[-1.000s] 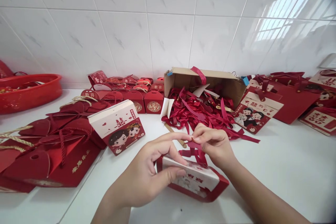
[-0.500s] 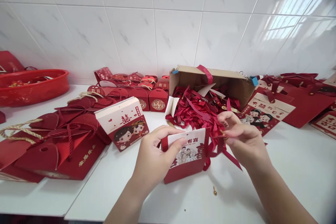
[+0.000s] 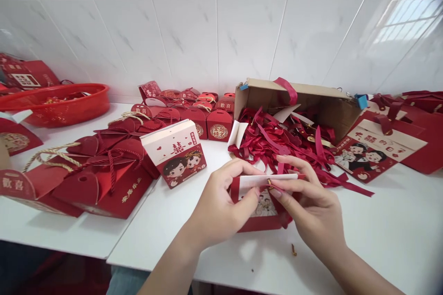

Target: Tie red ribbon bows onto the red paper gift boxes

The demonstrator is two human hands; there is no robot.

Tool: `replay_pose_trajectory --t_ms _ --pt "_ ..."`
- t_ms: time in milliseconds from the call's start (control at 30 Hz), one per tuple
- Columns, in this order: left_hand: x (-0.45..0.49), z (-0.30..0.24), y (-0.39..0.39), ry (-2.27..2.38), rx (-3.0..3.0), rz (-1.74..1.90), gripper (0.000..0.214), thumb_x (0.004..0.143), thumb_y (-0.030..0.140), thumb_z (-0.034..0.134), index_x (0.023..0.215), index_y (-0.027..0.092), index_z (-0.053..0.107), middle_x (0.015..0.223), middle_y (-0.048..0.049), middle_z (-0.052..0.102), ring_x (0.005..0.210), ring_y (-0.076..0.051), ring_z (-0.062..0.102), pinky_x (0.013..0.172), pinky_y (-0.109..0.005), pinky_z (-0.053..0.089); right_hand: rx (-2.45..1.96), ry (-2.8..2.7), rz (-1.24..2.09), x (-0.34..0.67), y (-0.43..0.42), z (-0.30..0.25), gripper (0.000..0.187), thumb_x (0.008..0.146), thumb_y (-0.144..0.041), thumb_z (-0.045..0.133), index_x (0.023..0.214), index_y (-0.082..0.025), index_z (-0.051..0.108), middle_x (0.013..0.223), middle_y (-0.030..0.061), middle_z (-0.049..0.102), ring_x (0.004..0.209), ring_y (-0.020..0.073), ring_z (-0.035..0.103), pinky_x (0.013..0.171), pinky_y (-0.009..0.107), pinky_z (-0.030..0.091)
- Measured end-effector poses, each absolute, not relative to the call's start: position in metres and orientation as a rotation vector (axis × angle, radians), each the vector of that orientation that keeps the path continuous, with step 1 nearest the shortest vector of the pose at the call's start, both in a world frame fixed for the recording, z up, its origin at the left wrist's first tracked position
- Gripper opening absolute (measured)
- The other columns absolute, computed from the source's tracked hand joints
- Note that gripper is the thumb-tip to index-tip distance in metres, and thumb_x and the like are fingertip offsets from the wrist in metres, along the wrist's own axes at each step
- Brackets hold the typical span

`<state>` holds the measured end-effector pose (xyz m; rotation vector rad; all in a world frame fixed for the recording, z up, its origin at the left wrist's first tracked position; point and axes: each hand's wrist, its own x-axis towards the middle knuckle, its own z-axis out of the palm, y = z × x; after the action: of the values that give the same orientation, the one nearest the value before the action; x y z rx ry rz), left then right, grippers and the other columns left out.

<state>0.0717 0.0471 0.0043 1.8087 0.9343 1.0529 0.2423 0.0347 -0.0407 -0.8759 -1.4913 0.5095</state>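
Observation:
My left hand (image 3: 226,203) grips the left side of a small red gift box (image 3: 259,225) with a white top flap and a printed couple on its front. Close by, my right hand (image 3: 308,203) pinches a small brass fastener (image 3: 269,181) against the flap at the top middle of the box. Some red ribbon shows beside and behind the box, partly hidden by my right fingers. A second brass fastener (image 3: 294,250) lies loose on the white table (image 3: 256,258), in front of the box.
Behind my hands, a cardboard box (image 3: 304,87) on its side spills red ribbons (image 3: 277,140). A cartoon-printed gift box (image 3: 175,154) stands left of them, near several red boxes (image 3: 104,189). A red basket (image 3: 72,106) is far left; another printed box (image 3: 375,152) is right.
My right hand has moved left from beside the box to its top flap, bringing the fastener there. The flap is tilted so its face shows less. The whole view has shifted slightly.

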Motion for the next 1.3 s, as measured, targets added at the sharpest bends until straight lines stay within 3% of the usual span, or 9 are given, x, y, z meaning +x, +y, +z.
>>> replay_pose_trajectory --t_ms 200,333,533,633,767,900,1033,1167,1300 --pt "0.078 0.003 0.042 0.878 1.818 1.080 0.009 0.079 0.015 0.062 0.088 0.017 0.059 0.087 -0.0021 0.062 0.080 -0.015 0.059 0.074 -0.027 0.047 -0.804 -1.335 0.524 0.239 0.034 -0.042 0.028 0.078 -0.011 0.069 0.095 -0.029 0.057 0.105 0.0014 0.061 0.102 0.0165 0.058 0.081 0.029 0.049" --pt "0.083 -0.002 0.042 0.901 1.674 1.211 0.017 0.070 0.024 0.078 0.072 0.017 0.062 0.074 0.0003 0.063 0.070 -0.013 0.060 0.066 -0.024 0.047 -0.747 -1.304 0.899 0.244 0.034 -0.040 0.029 0.079 -0.018 0.070 0.093 -0.027 0.047 0.095 -0.0013 0.061 0.083 0.0122 0.059 0.071 0.024 0.050" --pt "0.083 -0.004 0.043 0.804 1.651 1.328 0.017 0.062 0.015 0.082 0.061 0.016 0.065 0.067 -0.0003 0.065 0.062 -0.013 0.062 0.058 -0.022 0.048 -0.609 -1.361 1.332 0.257 0.037 -0.035 0.019 0.082 -0.024 0.067 0.085 -0.024 0.049 0.096 -0.0010 0.056 0.074 0.0112 0.055 0.059 0.022 0.046" --pt "0.078 -0.003 0.047 0.840 1.682 1.406 0.016 0.063 0.015 0.081 0.061 0.016 0.065 0.067 0.0005 0.065 0.062 -0.011 0.062 0.057 -0.020 0.048 -0.611 -1.399 1.127 0.256 0.039 -0.036 0.020 0.083 -0.022 0.065 0.094 -0.026 0.048 0.103 0.0027 0.056 0.088 0.0165 0.056 0.069 0.029 0.047" --pt "0.070 -0.005 0.058 1.056 1.599 1.595 0.018 0.066 0.016 0.078 0.061 0.017 0.061 0.062 0.0052 0.062 0.061 -0.007 0.058 0.060 -0.017 0.045 -0.763 -1.514 0.375 0.250 0.041 -0.043 0.020 0.079 -0.013 0.066 0.082 -0.023 0.049 0.102 0.0047 0.052 0.098 0.0205 0.051 0.083 0.037 0.041" --pt "0.069 -0.009 0.062 1.197 1.492 1.708 0.020 0.070 0.020 0.076 0.061 0.018 0.059 0.061 0.0071 0.059 0.060 -0.007 0.056 0.060 -0.017 0.044 -0.996 -1.705 -0.067 0.236 0.042 -0.053 0.020 0.072 -0.029 0.077 0.081 -0.024 0.059 0.100 0.0058 0.047 0.094 0.0247 0.048 0.083 0.045 0.038" --pt "0.073 -0.008 0.059 1.214 1.532 1.703 0.019 0.071 0.018 0.074 0.061 0.018 0.058 0.061 0.0071 0.058 0.061 -0.007 0.055 0.061 -0.017 0.044 -1.156 -1.761 -0.135 0.226 0.044 -0.060 0.019 0.072 -0.029 0.076 0.084 -0.023 0.064 0.097 0.0066 0.049 0.088 0.0242 0.049 0.079 0.045 0.040" --pt "0.071 -0.007 0.059 1.200 1.570 1.659 0.016 0.070 0.018 0.073 0.063 0.018 0.059 0.062 0.0063 0.059 0.062 -0.008 0.056 0.061 -0.018 0.044 -1.050 -1.691 0.093 0.241 0.051 -0.052 0.011 0.076 -0.014 0.069 0.075 -0.020 0.060 0.085 0.0037 0.054 0.079 0.0183 0.054 0.068 0.034 0.044" --pt "0.063 -0.006 0.061 1.129 1.585 1.507 0.017 0.071 0.021 0.073 0.064 0.018 0.059 0.063 0.0047 0.060 0.059 -0.009 0.056 0.056 -0.020 0.044 -0.861 -1.699 0.272 0.272 0.059 -0.036 0.015 0.076 -0.008 0.070 0.076 -0.022 0.062 0.075 0.0009 0.062 0.076 0.0168 0.057 0.069 0.033 0.046"
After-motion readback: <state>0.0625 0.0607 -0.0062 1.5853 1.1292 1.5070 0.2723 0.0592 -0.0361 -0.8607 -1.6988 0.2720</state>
